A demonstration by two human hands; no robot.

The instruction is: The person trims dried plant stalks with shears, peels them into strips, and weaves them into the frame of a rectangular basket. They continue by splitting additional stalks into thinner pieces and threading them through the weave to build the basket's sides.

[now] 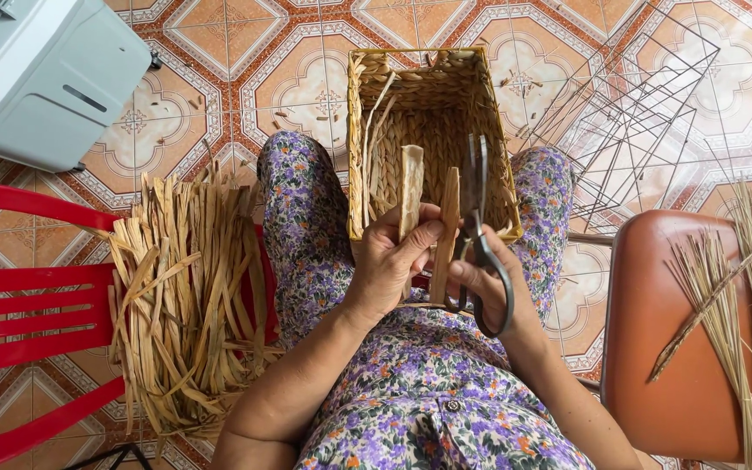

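You were at the trimming step: your left hand pinched two dried reed strips upright over the woven basket at twelve o'clock, your right hand gripped closed scissors, needing careful blade placement.

1 basket, 1 scissors, 2 strips, 2 chairs

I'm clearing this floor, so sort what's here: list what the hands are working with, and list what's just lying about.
In use:
left hand gripping dried strips
right hand holding scissors
woven basket on the lap

Lying about:
pile of dried strips on the red chair
thin stalks on the brown stool
wire frames
grey machine
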